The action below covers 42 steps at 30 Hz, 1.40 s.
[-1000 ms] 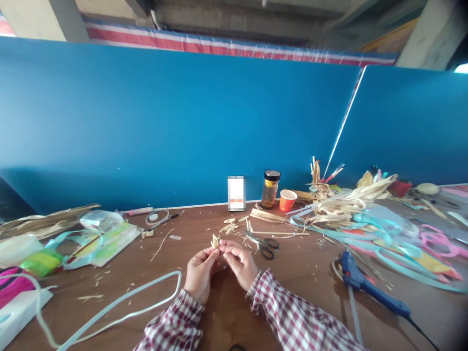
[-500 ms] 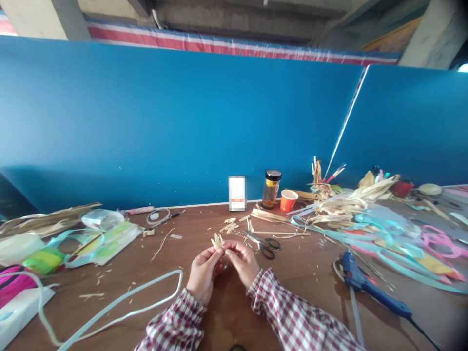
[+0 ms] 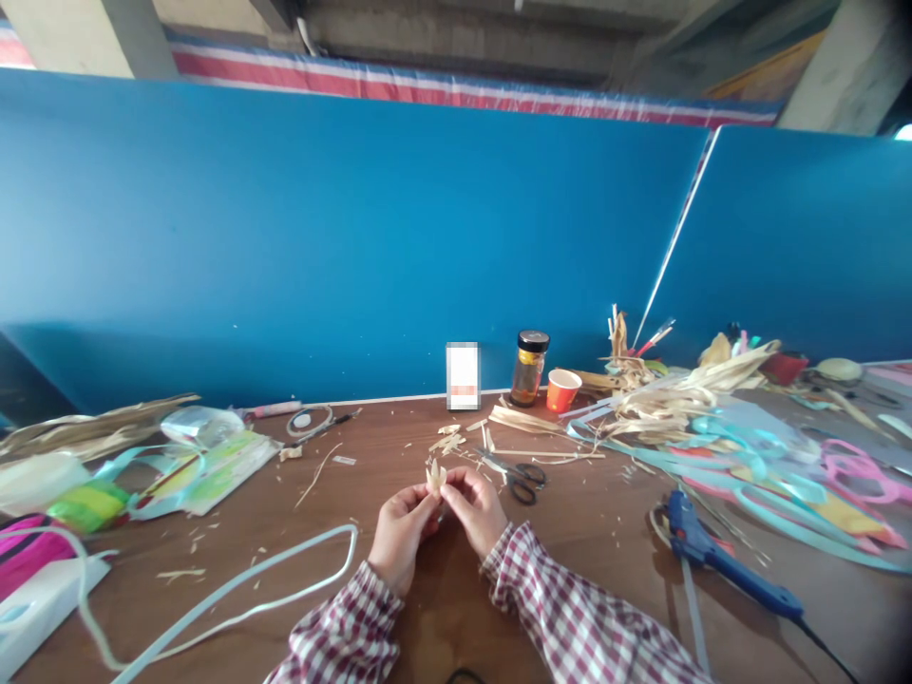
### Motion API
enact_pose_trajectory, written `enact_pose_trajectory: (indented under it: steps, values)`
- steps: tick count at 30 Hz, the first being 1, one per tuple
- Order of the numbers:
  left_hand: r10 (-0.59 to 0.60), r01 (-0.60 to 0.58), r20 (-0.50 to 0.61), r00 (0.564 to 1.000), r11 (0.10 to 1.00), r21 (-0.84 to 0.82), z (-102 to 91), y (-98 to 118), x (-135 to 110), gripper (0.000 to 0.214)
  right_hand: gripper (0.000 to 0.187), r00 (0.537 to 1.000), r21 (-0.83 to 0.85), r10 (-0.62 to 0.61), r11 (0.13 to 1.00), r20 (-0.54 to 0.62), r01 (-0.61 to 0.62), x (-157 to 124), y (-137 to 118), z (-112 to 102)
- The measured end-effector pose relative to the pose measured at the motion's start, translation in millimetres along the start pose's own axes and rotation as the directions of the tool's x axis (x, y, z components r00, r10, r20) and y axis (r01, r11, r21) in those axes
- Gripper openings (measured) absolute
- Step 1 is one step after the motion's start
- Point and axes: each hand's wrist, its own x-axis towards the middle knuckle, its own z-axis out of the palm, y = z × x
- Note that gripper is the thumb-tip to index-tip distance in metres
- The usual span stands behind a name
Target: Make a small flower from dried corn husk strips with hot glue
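A small flower-like piece of pale dried husk (image 3: 435, 478) with pointed tips stands upright between my fingertips. My left hand (image 3: 401, 534) pinches its lower left side, thumb and fingers closed. From the other side, my right hand (image 3: 479, 513) pinches it too, with the thumb touching its base. The lower end of the piece is hidden behind my fingers. Black-handled scissors (image 3: 523, 483) lie just beyond my right hand, beside several pale husk scraps (image 3: 448, 440).
A blue glue gun (image 3: 733, 560) rests at the right, near ribbons and a husk pile (image 3: 662, 399). At the back stand a lidded jar (image 3: 529, 370) and an orange paper cup (image 3: 562, 390). A white cable (image 3: 263, 560) loops at the left, near a power strip (image 3: 53, 608).
The husk piece has shifted slightly right and turned more upright between my fingers. My left hand has moved a little right with it; my right hand has barely moved.
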Motion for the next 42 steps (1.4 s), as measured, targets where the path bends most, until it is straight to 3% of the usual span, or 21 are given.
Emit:
enact_pose_trajectory:
  steps: [13, 21, 32, 42]
  values:
    - [-0.014, 0.014, -0.003, 1.0, 1.0, 0.018, 0.4, 1.2, 0.0, 0.028, 0.012, 1.0, 0.034, 0.009, 0.999, -0.008, -0.009, 2.6, 2.6, -0.8]
    - [-0.013, 0.013, -0.04, 0.999, 1.0, 0.005, 2.4, 2.8, -1.2, 0.029, 0.02, 0.998, -0.044, 0.061, 0.997, -0.023, -0.062, 0.8, 0.9, -0.9]
    - [-0.018, 0.019, -0.028, 0.999, 1.0, 0.025, 2.5, 2.9, -0.7, 0.03, 0.02, 0.994, 0.038, 0.11, 0.993, -0.013, -0.11, 2.1, 0.8, -1.7]
    - [-0.029, 0.023, -0.089, 0.996, 0.997, -0.069, 3.8, 8.5, -2.4, 0.026, 0.017, 0.992, -0.049, 0.081, 0.995, -0.092, -0.086, 4.5, 0.1, -3.7]
